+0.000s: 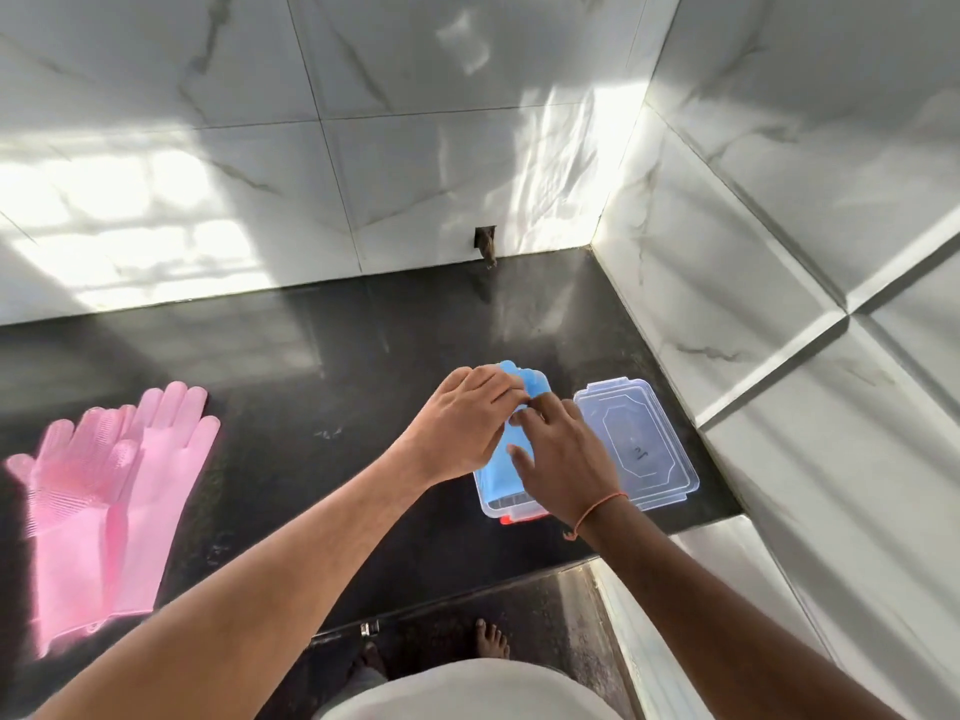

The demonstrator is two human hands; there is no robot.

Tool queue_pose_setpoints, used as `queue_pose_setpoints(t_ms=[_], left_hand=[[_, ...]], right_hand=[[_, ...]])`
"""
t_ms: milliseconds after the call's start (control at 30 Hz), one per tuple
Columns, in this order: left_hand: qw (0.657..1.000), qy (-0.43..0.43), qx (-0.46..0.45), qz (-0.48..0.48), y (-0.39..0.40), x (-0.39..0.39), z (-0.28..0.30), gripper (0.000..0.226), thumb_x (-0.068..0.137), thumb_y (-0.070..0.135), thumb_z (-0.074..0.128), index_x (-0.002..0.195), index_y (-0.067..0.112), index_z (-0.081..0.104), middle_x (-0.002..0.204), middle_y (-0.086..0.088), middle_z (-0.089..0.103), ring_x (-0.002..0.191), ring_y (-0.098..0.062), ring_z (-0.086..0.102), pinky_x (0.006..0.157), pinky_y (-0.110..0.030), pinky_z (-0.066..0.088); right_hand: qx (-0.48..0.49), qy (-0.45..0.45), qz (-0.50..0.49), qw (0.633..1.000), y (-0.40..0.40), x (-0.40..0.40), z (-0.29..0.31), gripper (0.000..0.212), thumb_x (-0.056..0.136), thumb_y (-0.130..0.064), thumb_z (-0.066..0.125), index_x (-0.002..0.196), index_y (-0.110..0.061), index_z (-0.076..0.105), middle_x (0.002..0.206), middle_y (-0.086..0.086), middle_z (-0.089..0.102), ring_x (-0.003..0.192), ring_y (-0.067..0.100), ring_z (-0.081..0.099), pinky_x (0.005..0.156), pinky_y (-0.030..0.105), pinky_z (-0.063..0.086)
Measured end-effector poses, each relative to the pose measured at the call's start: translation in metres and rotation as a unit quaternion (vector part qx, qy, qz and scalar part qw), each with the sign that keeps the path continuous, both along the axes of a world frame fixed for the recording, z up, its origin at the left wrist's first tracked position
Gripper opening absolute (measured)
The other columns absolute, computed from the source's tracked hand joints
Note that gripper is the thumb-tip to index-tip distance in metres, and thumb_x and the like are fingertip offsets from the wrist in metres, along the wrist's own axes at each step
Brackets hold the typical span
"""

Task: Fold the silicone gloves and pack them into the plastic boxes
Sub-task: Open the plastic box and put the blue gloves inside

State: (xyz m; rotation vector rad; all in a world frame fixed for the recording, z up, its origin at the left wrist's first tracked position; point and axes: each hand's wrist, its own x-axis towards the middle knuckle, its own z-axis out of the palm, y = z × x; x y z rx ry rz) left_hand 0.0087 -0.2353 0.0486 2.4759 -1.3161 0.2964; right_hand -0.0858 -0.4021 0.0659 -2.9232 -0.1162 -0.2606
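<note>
Blue folded gloves (511, 449) in clear box (506, 509), hands pressing

Gloves (506, 449) in box (511, 506); lid (636, 439) right; glove pair (104, 485) far left.
</note>
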Motion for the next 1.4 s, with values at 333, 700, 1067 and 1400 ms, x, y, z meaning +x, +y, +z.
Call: queue_pose_setpoints(t_ms=[333,700,1067,1400], left_hand=[[0.966,0.054,0.251,-0.010,-0.030,0.018,-0.006,0.050,0.105,0.014,0.064,0.153,0.021,0.053,0.144,-0.002,0.059,0.127,-0.026,0.059,0.111,-0.043,0.053],[0.934,0.165,0.315,0.027,-0.051,0.027,-0.025,0.058,0.103,0.009,0.066,0.157,0.018,0.049,0.153,-0.005,0.054,0.138,-0.030,0.056,0.109,-0.044,0.052],[0.935,0.185,0.297,0.063,-0.065,0.037,-0.034,0.043,0.101,0.016,0.071,0.140,0.019,0.054,0.144,-0.001,0.065,0.127,-0.028,0.067,0.087,-0.041,0.051],[0.967,0.235,0.099,0.008,-0.032,0.034,-0.034,0.028,0.098,0.021,0.068,0.124,0.027,0.077,0.121,0.010,0.079,0.114,-0.016,0.072,0.102,-0.036,0.057]], right_hand=[[-0.016,0.172,-0.014,0.985,0.007,-0.003,-0.018,0.061,0.105,-0.047,0.058,0.161,-0.032,0.038,0.153,-0.002,0.054,0.122,0.027,0.060,0.112,0.038,0.051],[-0.072,0.288,-0.048,0.954,0.014,0.020,-0.024,0.063,0.103,-0.045,0.062,0.161,-0.032,0.042,0.156,0.001,0.050,0.123,0.031,0.068,0.107,0.047,0.055],[-0.096,0.310,-0.067,0.944,0.015,0.032,-0.033,0.073,0.095,-0.050,0.077,0.158,-0.026,0.048,0.156,0.005,0.047,0.117,0.034,0.071,0.106,0.051,0.057],[-0.045,0.260,-0.105,0.959,0.006,0.016,-0.033,0.064,0.095,-0.051,0.071,0.153,-0.031,0.051,0.147,-0.002,0.055,0.114,0.031,0.072,0.102,0.046,0.059]])
